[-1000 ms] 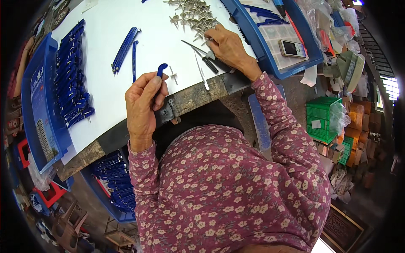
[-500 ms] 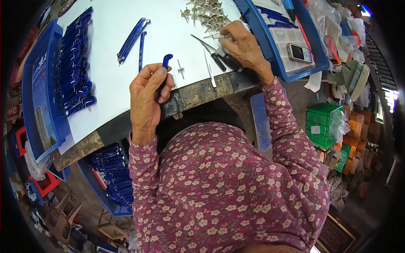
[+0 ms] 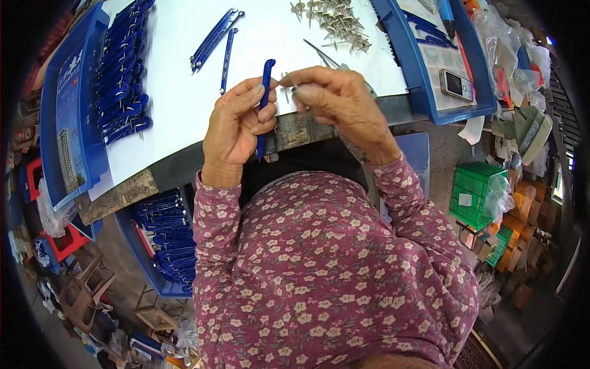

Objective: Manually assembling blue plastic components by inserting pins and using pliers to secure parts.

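A slim blue plastic strip (image 3: 265, 92) with a hooked top end stands upright in my left hand (image 3: 241, 120), pinched between thumb and fingers. My right hand (image 3: 344, 101) is closed in a pinch close beside it, its index fingertip almost at the left thumb. What the right fingertips hold is blurred and too small to name. A small metal pin with a round disc (image 3: 285, 88) shows by those fingertips, apparently on the table. More such pins lie in a pile (image 3: 341, 24) beyond the right hand. Several matching blue strips (image 3: 212, 40) lie beyond the left hand.
Many blue strips (image 3: 126, 74) are stacked at the left beside a blue tray (image 3: 92, 111). Another blue tray (image 3: 424, 92) at the right holds strips and a phone (image 3: 456, 85). A pointed tool (image 3: 322, 53) lies partly behind my right hand. Below the table edge, a blue bin (image 3: 138, 246) holds more strips.
My right hand has moved left from the pin pile to the strip in my left hand. The strip now stands straighter, showing more of its length. The whole view has shifted slightly.
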A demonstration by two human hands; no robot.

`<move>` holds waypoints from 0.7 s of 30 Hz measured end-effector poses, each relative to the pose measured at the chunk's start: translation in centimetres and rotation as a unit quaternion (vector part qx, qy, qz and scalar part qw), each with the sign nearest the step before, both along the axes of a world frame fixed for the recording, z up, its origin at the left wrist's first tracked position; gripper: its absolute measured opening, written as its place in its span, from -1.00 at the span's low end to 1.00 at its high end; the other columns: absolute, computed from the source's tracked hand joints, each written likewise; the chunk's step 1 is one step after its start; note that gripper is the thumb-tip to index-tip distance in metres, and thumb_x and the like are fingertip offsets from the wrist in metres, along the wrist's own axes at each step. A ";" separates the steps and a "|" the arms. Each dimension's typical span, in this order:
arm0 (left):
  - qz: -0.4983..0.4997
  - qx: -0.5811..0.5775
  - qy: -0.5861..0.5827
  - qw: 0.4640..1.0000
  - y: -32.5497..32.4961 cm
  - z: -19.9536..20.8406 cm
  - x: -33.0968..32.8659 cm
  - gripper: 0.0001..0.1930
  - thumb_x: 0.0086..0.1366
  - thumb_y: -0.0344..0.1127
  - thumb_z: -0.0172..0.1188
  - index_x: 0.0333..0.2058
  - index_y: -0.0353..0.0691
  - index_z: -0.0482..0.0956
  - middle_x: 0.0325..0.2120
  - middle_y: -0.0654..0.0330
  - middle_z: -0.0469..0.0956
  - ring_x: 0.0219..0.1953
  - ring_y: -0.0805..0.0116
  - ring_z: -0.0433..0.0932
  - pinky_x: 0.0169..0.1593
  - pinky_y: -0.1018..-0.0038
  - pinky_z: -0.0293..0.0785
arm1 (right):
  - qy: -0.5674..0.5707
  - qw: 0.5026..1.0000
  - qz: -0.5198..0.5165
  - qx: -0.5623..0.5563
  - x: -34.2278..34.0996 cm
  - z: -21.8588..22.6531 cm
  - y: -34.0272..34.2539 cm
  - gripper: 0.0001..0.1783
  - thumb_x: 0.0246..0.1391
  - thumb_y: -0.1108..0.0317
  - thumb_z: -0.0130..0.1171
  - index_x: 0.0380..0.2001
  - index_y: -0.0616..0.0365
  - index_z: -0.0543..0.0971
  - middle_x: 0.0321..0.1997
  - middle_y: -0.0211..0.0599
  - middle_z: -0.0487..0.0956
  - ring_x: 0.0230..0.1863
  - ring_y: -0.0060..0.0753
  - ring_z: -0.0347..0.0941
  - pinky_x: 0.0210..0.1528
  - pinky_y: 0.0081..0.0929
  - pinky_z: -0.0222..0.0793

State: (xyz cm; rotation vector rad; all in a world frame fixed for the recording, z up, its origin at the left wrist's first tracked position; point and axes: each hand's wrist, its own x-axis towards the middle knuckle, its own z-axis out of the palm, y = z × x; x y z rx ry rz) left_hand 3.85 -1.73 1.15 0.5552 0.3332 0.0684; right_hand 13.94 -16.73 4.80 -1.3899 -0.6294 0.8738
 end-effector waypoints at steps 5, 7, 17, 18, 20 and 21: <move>-0.012 -0.040 -0.009 0.999 0.6 -0.9 -0.2 -0.79 0.20 -0.44 -0.05 -0.25 -0.51 0.37 -0.50 0.13 0.42 -0.60 0.55 0.30 -0.67 0.75 0.11 | 0.051 0.998 0.037 -0.017 -0.5 0.2 1.0 -0.75 0.01 0.34 0.07 -0.29 0.32 0.50 -0.64 -0.42 0.47 -0.73 -0.83 0.18 -0.74 -0.86 -0.01; -0.042 -0.042 -0.032 0.998 0.9 -1.0 -0.2 -0.77 0.21 -0.44 -0.05 -0.24 -0.54 0.37 -0.48 0.12 0.41 -0.59 0.56 0.31 -0.68 0.77 0.10 | 0.079 0.995 0.052 -0.029 -0.7 0.2 1.0 -0.75 0.03 0.33 0.06 -0.32 0.33 0.50 -0.66 -0.43 0.46 -0.74 -0.83 0.16 -0.75 -0.85 -0.02; -0.047 -0.038 -0.019 0.998 0.9 -1.7 0.3 -0.73 0.21 -0.46 -0.06 -0.19 -0.59 0.34 -0.42 0.04 0.43 -0.59 0.56 0.30 -0.68 0.78 0.11 | 0.225 0.973 0.037 0.017 -0.3 -1.5 0.5 -0.71 0.13 0.32 -0.05 -0.21 0.34 0.45 -0.68 -0.48 0.35 -0.80 -0.90 -0.04 -0.81 -0.88 -0.20; -0.049 -0.047 -0.017 0.998 0.8 -1.8 0.3 -0.73 0.21 -0.46 -0.07 -0.18 -0.59 0.34 -0.41 0.04 0.43 -0.60 0.56 0.29 -0.68 0.78 0.11 | 0.216 0.976 0.033 0.015 -0.3 -1.6 0.4 -0.71 0.13 0.32 -0.05 -0.21 0.36 0.45 -0.68 -0.48 0.34 -0.80 -0.90 -0.04 -0.81 -0.89 -0.20; -0.052 -0.055 -0.014 0.997 0.7 -1.9 0.3 -0.72 0.21 -0.46 -0.07 -0.18 -0.60 0.34 -0.41 0.03 0.43 -0.60 0.56 0.28 -0.68 0.78 0.11 | 0.208 0.978 0.028 0.012 -0.2 -1.8 0.3 -0.71 0.13 0.32 -0.05 -0.21 0.37 0.44 -0.69 -0.49 0.33 -0.80 -0.90 -0.04 -0.81 -0.89 -0.20; -0.054 -0.061 -0.012 0.997 0.7 -2.0 0.4 -0.72 0.21 -0.46 -0.08 -0.18 -0.60 0.34 -0.41 0.03 0.43 -0.60 0.56 0.28 -0.68 0.78 0.11 | 0.216 0.976 0.031 0.015 -0.2 -1.8 0.3 -0.71 0.13 0.32 -0.05 -0.21 0.37 0.44 -0.69 -0.50 0.32 -0.80 -0.90 -0.04 -0.80 -0.89 -0.19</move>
